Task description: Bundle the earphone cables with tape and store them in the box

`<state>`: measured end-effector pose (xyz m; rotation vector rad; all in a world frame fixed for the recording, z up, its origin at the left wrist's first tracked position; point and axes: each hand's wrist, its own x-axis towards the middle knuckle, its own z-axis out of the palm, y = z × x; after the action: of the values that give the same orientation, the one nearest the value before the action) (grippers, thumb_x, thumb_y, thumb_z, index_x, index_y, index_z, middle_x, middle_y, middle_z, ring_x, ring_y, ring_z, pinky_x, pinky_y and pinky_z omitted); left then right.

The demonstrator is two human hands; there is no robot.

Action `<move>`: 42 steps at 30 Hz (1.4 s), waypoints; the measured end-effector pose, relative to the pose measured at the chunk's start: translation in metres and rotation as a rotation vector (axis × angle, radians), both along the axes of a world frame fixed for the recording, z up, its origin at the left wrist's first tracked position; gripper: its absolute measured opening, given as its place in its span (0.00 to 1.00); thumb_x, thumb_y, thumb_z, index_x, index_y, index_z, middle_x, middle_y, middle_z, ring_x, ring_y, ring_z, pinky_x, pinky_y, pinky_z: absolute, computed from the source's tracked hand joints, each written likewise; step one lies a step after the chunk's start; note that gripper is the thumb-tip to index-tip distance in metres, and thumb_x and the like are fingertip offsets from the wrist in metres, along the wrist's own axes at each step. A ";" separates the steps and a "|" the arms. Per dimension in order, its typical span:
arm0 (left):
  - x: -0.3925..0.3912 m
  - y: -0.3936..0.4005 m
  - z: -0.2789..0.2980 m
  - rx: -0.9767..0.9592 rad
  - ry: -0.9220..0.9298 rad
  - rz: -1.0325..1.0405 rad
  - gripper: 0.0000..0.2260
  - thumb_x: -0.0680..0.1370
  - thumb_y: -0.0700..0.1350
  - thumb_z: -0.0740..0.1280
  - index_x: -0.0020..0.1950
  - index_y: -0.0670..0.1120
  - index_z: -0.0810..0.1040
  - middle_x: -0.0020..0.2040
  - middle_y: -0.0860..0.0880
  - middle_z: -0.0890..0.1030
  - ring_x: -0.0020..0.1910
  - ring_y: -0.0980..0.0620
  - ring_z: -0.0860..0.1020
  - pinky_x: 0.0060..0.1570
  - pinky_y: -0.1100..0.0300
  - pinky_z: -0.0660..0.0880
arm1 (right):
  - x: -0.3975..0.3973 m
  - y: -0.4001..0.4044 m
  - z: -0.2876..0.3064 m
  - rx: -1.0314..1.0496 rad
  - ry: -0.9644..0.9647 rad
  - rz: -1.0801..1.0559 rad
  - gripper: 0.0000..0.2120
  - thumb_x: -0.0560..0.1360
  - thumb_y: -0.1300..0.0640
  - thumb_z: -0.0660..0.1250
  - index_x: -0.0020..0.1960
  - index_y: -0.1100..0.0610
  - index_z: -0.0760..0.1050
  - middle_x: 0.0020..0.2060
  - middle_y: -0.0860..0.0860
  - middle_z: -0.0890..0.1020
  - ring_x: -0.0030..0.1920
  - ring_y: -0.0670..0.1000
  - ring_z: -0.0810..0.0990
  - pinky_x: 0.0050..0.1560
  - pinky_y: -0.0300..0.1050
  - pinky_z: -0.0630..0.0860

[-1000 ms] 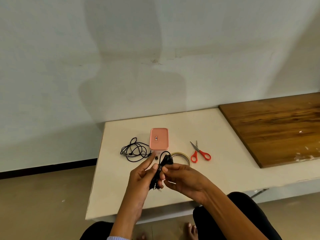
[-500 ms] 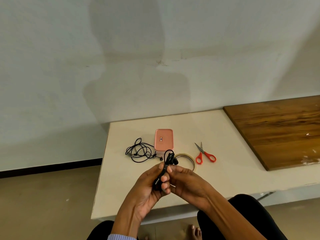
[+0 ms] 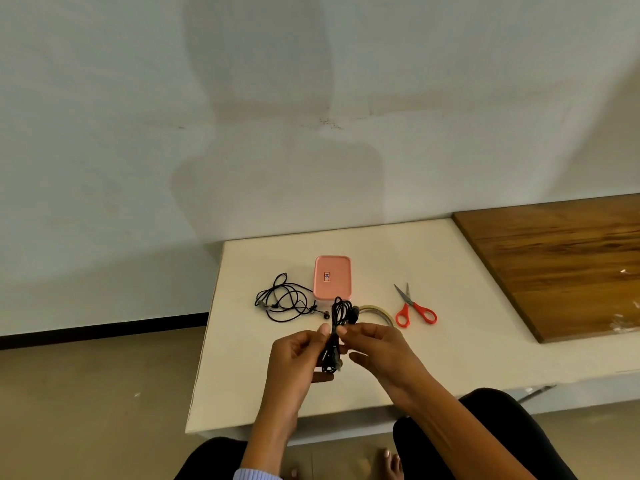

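Step judged: gathering first cable, taping not yet begun. Folded black earphone cable (image 3: 335,336) held at lower centre, gripped by left hand (image 3: 298,358), pinched near top by right hand (image 3: 379,351). Second earphone cable (image 3: 285,299) loose left of closed pink box (image 3: 332,277). Next: tape roll (image 3: 377,311), partly hidden behind right hand, and red-handled scissors (image 3: 414,308) needed; one hand to be freed.

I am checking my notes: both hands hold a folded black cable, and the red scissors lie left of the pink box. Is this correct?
Not quite. In the head view the red scissors lie right of the pink box, not left. Both hands, left and right, do hold the folded black cable.
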<state>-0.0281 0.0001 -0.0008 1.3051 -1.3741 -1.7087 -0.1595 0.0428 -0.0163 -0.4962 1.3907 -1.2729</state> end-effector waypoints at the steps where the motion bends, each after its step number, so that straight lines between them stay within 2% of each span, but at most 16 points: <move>1: -0.001 0.000 -0.001 0.010 0.001 -0.011 0.10 0.76 0.47 0.67 0.44 0.41 0.83 0.38 0.43 0.85 0.38 0.48 0.83 0.36 0.59 0.80 | -0.001 0.000 0.000 0.012 0.012 -0.007 0.09 0.71 0.56 0.72 0.47 0.60 0.83 0.43 0.53 0.85 0.47 0.49 0.82 0.46 0.39 0.75; 5: -0.001 -0.001 -0.003 0.129 0.031 0.010 0.08 0.76 0.42 0.68 0.43 0.38 0.83 0.36 0.43 0.84 0.36 0.48 0.81 0.41 0.57 0.81 | -0.007 -0.001 0.004 0.075 -0.024 0.041 0.08 0.70 0.58 0.73 0.47 0.59 0.83 0.45 0.52 0.85 0.50 0.48 0.81 0.44 0.38 0.75; 9: 0.000 -0.005 0.001 0.270 0.175 -0.014 0.10 0.77 0.42 0.65 0.45 0.37 0.82 0.33 0.45 0.79 0.31 0.51 0.78 0.39 0.56 0.80 | -0.016 -0.002 0.012 0.062 -0.196 0.148 0.07 0.71 0.61 0.70 0.47 0.59 0.83 0.39 0.51 0.84 0.40 0.45 0.80 0.40 0.35 0.77; 11: 0.001 -0.006 0.002 0.298 0.204 -0.033 0.10 0.78 0.42 0.64 0.47 0.37 0.82 0.32 0.46 0.79 0.30 0.53 0.77 0.38 0.57 0.80 | -0.019 -0.002 0.013 0.050 -0.277 0.170 0.08 0.68 0.60 0.71 0.46 0.60 0.83 0.37 0.51 0.83 0.38 0.45 0.78 0.39 0.35 0.77; 15: 0.000 -0.006 0.003 0.359 0.251 -0.075 0.12 0.78 0.44 0.63 0.52 0.37 0.80 0.31 0.48 0.76 0.29 0.54 0.74 0.32 0.62 0.76 | -0.020 -0.003 0.010 0.036 -0.356 0.195 0.14 0.66 0.60 0.72 0.50 0.63 0.81 0.39 0.53 0.79 0.37 0.44 0.77 0.37 0.33 0.77; 21: 0.003 -0.006 0.005 0.375 0.276 -0.164 0.12 0.79 0.46 0.61 0.50 0.40 0.81 0.30 0.49 0.74 0.29 0.55 0.73 0.32 0.63 0.74 | -0.016 -0.001 0.007 0.026 -0.502 0.204 0.10 0.66 0.62 0.72 0.47 0.62 0.80 0.39 0.55 0.78 0.37 0.46 0.75 0.33 0.34 0.77; 24: 0.002 -0.007 0.004 0.363 0.270 -0.163 0.12 0.79 0.46 0.60 0.48 0.41 0.81 0.30 0.50 0.73 0.29 0.55 0.73 0.32 0.63 0.75 | -0.015 -0.002 0.007 0.016 -0.495 0.191 0.09 0.65 0.61 0.73 0.45 0.61 0.80 0.39 0.54 0.79 0.36 0.47 0.77 0.33 0.34 0.77; 29: -0.001 -0.005 0.010 0.414 0.337 -0.177 0.12 0.79 0.45 0.58 0.45 0.41 0.80 0.28 0.50 0.71 0.27 0.55 0.72 0.31 0.63 0.74 | -0.016 -0.002 0.006 -0.008 -0.508 0.241 0.14 0.69 0.59 0.71 0.53 0.63 0.77 0.40 0.55 0.80 0.39 0.48 0.78 0.36 0.34 0.76; 31: -0.001 -0.005 0.011 0.437 0.343 -0.195 0.12 0.79 0.45 0.59 0.44 0.41 0.79 0.28 0.49 0.71 0.27 0.54 0.73 0.30 0.62 0.75 | -0.017 -0.001 0.007 -0.012 -0.452 0.244 0.12 0.68 0.58 0.71 0.50 0.62 0.79 0.39 0.54 0.80 0.38 0.47 0.77 0.37 0.34 0.75; 34: 0.001 -0.006 0.007 0.316 0.169 -0.225 0.15 0.80 0.46 0.59 0.42 0.41 0.79 0.29 0.47 0.77 0.31 0.52 0.77 0.33 0.60 0.76 | -0.015 0.000 0.009 0.040 -0.319 0.203 0.07 0.64 0.57 0.73 0.41 0.59 0.81 0.34 0.51 0.81 0.35 0.45 0.77 0.37 0.36 0.72; 37: -0.001 -0.005 0.002 0.080 -0.040 -0.197 0.16 0.80 0.49 0.59 0.43 0.42 0.82 0.36 0.44 0.84 0.36 0.51 0.81 0.36 0.60 0.78 | -0.013 -0.002 0.007 0.092 -0.206 0.138 0.09 0.64 0.55 0.75 0.40 0.60 0.82 0.33 0.53 0.82 0.34 0.46 0.77 0.40 0.38 0.72; 42: -0.003 -0.004 -0.002 0.044 -0.040 -0.200 0.17 0.78 0.52 0.62 0.44 0.41 0.81 0.32 0.45 0.81 0.34 0.51 0.80 0.37 0.60 0.78 | -0.012 -0.004 0.005 0.145 -0.156 0.027 0.11 0.67 0.59 0.75 0.46 0.65 0.81 0.36 0.54 0.83 0.40 0.48 0.80 0.40 0.38 0.75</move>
<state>-0.0312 -0.0035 -0.0030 1.2682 -1.5424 -1.8625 -0.1711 0.0388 -0.0114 -0.3092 1.3290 -1.1547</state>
